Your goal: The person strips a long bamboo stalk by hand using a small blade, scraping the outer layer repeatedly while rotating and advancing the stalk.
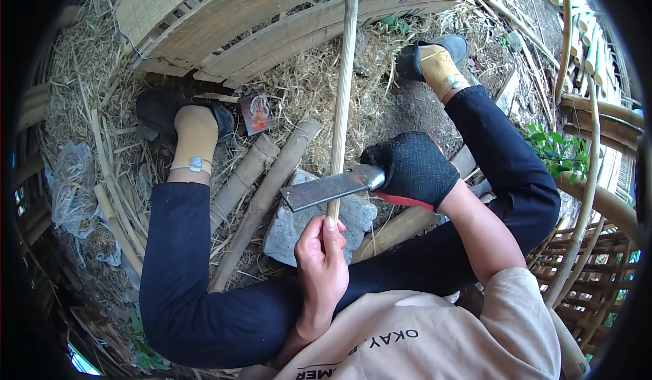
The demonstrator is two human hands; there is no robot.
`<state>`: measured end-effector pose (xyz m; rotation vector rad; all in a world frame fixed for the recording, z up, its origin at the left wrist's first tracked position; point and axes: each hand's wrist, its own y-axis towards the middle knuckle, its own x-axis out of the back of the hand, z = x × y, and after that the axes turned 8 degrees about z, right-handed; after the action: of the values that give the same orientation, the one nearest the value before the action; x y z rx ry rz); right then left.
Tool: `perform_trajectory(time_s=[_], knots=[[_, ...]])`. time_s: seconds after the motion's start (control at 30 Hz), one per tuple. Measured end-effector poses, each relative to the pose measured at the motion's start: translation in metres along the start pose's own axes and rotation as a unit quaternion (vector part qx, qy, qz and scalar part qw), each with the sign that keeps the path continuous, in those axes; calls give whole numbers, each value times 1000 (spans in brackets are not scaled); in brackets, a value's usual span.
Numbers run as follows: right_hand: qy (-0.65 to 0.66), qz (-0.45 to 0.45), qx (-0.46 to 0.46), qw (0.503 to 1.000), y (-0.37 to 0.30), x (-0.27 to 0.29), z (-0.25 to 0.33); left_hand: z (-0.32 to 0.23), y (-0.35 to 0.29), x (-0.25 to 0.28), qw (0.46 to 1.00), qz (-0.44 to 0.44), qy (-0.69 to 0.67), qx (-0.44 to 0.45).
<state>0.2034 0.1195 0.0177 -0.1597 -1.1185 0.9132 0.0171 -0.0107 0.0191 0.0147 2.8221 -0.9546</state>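
My bare left hand (320, 261) is closed round the near end of a long, pale bamboo strip (344, 74), the thumb lying along it. The strip runs away from me, up to the slatted wooden boards at the far side. In a black glove with a red edge, my right hand (414, 173) grips the handle of a broad, square-ended knife (329, 188). Its blade points left and crosses over the strip just beyond my left fingers. Below the blade lies a grey stone block (288, 234); whether the blade touches the strip I cannot tell.
Split bamboo pieces (272, 183) lie on straw-covered ground between my legs. A small red packet (258, 113) is near my left shoe. Curved wooden slats (272, 13) stand at the far side. Clear plastic (71, 183) lies at left; bamboo poles (587, 47) and a woven basket (584, 264) are at right.
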Motion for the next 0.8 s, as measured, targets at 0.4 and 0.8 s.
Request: perform_trajectory(time_s=[0.4,0.8], knots=[[47,-67,-83,993,22,5,-4,-6,-1,3,999,-19,25,25],[40,-129,-130,982,26,7,-17,4,1,5,999,-11,52,-6]])
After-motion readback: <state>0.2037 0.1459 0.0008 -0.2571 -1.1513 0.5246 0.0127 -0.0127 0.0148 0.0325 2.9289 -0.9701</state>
